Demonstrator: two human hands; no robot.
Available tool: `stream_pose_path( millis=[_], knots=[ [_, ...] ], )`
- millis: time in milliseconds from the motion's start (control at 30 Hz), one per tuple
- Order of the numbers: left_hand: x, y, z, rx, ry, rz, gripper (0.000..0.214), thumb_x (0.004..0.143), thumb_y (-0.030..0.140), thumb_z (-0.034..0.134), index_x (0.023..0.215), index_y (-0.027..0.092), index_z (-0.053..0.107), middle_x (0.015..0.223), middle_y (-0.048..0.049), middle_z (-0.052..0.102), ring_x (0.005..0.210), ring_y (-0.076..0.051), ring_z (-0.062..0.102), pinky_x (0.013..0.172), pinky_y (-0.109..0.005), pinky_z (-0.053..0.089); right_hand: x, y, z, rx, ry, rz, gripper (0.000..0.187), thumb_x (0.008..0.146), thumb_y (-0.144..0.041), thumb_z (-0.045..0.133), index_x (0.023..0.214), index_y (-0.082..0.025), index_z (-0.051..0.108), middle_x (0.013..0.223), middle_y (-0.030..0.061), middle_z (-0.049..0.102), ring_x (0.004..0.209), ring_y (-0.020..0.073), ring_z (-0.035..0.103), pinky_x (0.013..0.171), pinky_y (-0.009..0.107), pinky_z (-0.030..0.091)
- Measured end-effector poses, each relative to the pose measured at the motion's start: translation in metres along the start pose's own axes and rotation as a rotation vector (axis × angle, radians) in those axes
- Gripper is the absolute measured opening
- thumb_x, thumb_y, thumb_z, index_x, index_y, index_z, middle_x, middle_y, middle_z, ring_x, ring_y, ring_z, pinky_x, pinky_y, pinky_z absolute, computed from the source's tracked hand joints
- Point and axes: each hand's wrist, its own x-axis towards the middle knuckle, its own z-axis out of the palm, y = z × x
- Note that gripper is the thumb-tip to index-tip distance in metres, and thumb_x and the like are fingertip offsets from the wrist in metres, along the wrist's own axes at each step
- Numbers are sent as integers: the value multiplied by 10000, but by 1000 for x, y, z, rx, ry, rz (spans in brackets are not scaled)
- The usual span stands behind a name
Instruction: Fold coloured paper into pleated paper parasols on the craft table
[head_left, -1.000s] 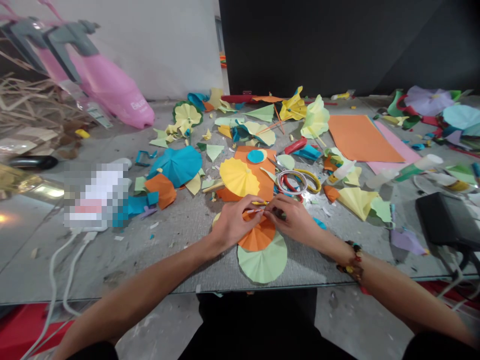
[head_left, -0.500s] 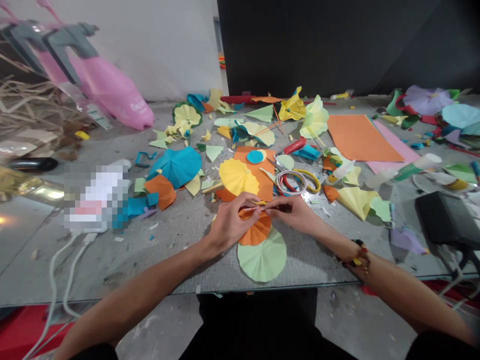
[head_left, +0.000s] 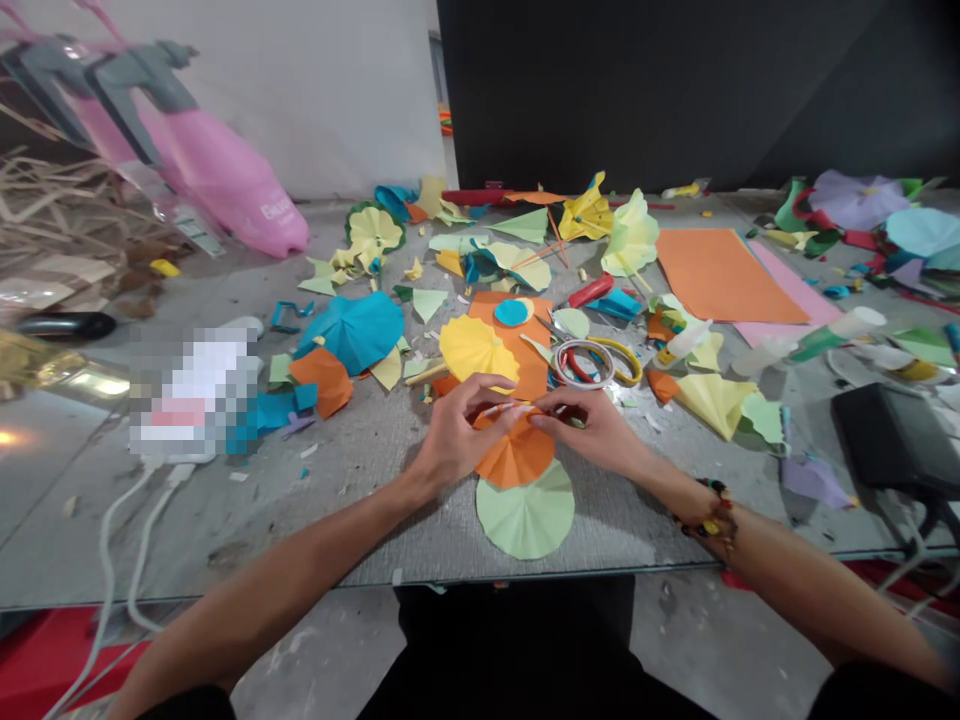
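Between my hands is a pleated orange paper disc [head_left: 517,455], its far edge gripped from both sides. My left hand [head_left: 465,420] pinches the left part of that edge with thumb and fingers. On the right, my right hand [head_left: 592,425] pinches the same rim, fingers bent. A strip of white shows along the edge between my fingertips; what it is I cannot make out. Under the near side of the orange disc lies a pale green pleated paper disc [head_left: 525,515], flat on the table. Just beyond my left hand stands a yellow pleated paper disc [head_left: 476,350].
Tape rolls [head_left: 583,365] and a glue bottle [head_left: 679,345] lie beyond my right hand. A blue pleated disc [head_left: 356,335] sits left, near a phone [head_left: 199,395] with white cables. Orange paper sheets [head_left: 727,270] lie back right, a black adapter [head_left: 896,440] at the right.
My fingers have shifted slightly along the orange disc's far edge, and more of the disc shows between my hands. My left index finger has lifted a little.
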Motion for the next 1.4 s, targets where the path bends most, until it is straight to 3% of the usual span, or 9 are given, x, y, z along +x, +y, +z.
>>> stream_pose_path(
  millis=[200,400,667,767,933,1100,1200,1300,1400],
  knots=[
    [-2,0,0,-30,-74,-21,379,907,346,747,1243,206,642,1065,-74,803,1038,-215,774,924,-324,635,0,2,0,-7,-7,14,239,927,-419,684,902,-202,781,821,34,752,678,141,617,588,268,460],
    [-2,3,-1,35,-57,-54,387,883,396,783,1195,214,646,975,-61,816,961,-230,794,848,-312,646,-2,4,3,4,-45,-4,225,927,-409,699,915,-204,790,784,22,722,672,131,593,590,262,433],
    [-4,-2,-4,134,-113,68,338,910,338,751,1211,221,650,967,-47,806,935,-198,792,837,-288,641,-4,1,2,-62,-52,-62,221,959,-380,663,944,-202,793,783,26,721,633,128,578,552,259,425],
    [-3,-7,-6,141,-139,61,319,920,336,740,1204,215,657,970,-47,804,919,-193,790,831,-290,637,-3,2,-3,-167,16,-127,215,992,-363,629,988,-207,777,859,42,750,702,154,637,599,275,483],
    [-3,-10,-8,231,-174,85,283,964,314,696,1229,231,641,1010,-31,811,980,-188,785,837,-274,627,2,19,-22,-603,293,-358,206,1007,-284,598,1135,-225,748,1057,93,750,998,255,679,892,413,544],
    [-4,-9,-7,499,-196,269,256,1008,285,640,1261,245,642,1067,-19,798,896,-158,778,787,-260,619,9,40,-39,-915,298,-310,161,954,-321,678,1029,-214,771,993,96,753,993,295,676,902,455,531],
    [-4,-7,-6,624,-148,448,221,1014,231,628,1231,237,667,1161,-41,767,1003,-166,753,876,-285,609,9,41,-40,-972,304,-289,149,977,-302,649,946,-221,770,898,72,764,919,274,697,858,430,522],
    [-4,-4,-6,648,-69,605,206,1014,207,625,1210,228,684,1151,-54,739,1049,-165,725,913,-288,597,6,31,-37,-949,347,-389,150,1001,-307,632,1008,-224,756,933,68,780,923,260,714,883,430,507],
    [-3,-1,-6,694,-4,662,250,1015,234,632,1262,224,674,1110,-62,701,991,-158,712,870,-288,605,1,16,-29,-792,292,-547,138,1011,-265,627,1089,-233,737,968,50,790,884,217,729,865,395,528]
  ],
)
